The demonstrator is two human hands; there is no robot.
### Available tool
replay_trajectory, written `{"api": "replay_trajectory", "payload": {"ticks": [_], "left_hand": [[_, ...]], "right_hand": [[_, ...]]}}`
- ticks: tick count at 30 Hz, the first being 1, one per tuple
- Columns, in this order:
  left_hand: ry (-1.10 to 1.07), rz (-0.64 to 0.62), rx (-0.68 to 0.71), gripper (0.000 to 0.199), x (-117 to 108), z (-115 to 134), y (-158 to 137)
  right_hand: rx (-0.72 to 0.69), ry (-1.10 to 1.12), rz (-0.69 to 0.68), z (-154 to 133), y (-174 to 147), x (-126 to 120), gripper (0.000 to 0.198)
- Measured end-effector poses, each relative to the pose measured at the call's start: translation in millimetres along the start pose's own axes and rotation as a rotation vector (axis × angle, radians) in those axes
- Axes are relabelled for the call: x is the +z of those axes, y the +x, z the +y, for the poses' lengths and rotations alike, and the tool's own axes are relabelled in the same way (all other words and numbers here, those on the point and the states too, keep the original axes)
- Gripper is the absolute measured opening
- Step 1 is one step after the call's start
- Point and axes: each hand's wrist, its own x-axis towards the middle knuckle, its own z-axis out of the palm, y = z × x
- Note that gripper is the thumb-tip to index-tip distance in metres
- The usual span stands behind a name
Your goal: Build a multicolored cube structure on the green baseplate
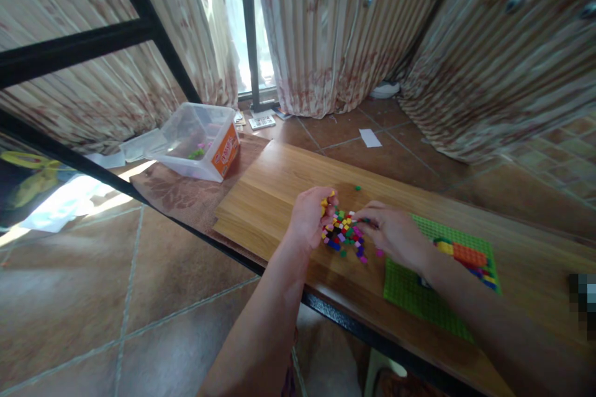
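Observation:
A loose pile of small toy bricks [343,231] in many colours lies on the wooden board. At its left edge, my left hand [310,214] is curled around several yellow bricks [325,203]. My right hand [388,232] reaches into the pile from the right, thumb and fingers pinched together; what sits between them is too small to make out. Partly under my right forearm lies a green baseplate [400,288], with orange, yellow and blue bricks [468,255] built up on it. One green brick [357,188] rests apart, beyond the pile.
A clear plastic box [186,164] with an orange label and a few pieces inside stands on a brown cloth [186,197] at the board's [270,180] left end. Black metal bars [153,28] rise at left. Curtains [316,31] hang behind; a white paper [370,138] lies on the tiled floor.

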Motion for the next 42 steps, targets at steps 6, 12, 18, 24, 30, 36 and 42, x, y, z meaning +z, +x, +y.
{"api": "replay_trajectory", "payload": {"ticks": [6, 12, 18, 24, 30, 36, 42], "left_hand": [[-0.045, 0.002, -0.040, 0.008, 0.3, 2.2, 0.1], [-0.041, -0.003, -0.042, 0.008, 0.3, 2.7, -0.8], [-0.050, 0.008, -0.057, 0.007, 0.3, 1.8, -0.3], [0.015, 0.085, -0.144, 0.015, 0.4, -0.7, 2.0], [0.043, 0.041, -0.237, 0.032, 5.5, -2.3, -1.5], [-0.010, 0.062, -0.149, 0.029, 2.0, -0.8, -0.5], [0.051, 0.048, -0.127, 0.030, 0.3, -2.1, 1.2]], "right_hand": [[-0.052, -0.150, -0.114, -12.8, 16.4, 2.8, 0.022], [-0.029, -0.207, -0.183, -13.5, 20.5, 0.7, 0.018], [-0.024, -0.255, -0.159, -12.0, 22.8, 6.4, 0.015], [0.051, -0.008, 0.044, -23.7, 17.9, -16.5, 0.021], [0.001, 0.257, 0.176, -44.8, 19.5, -36.1, 0.026], [0.069, -0.028, 0.062, -12.3, 18.5, -11.1, 0.025], [0.107, -0.194, -0.024, -5.9, 15.1, 5.5, 0.020]]}}
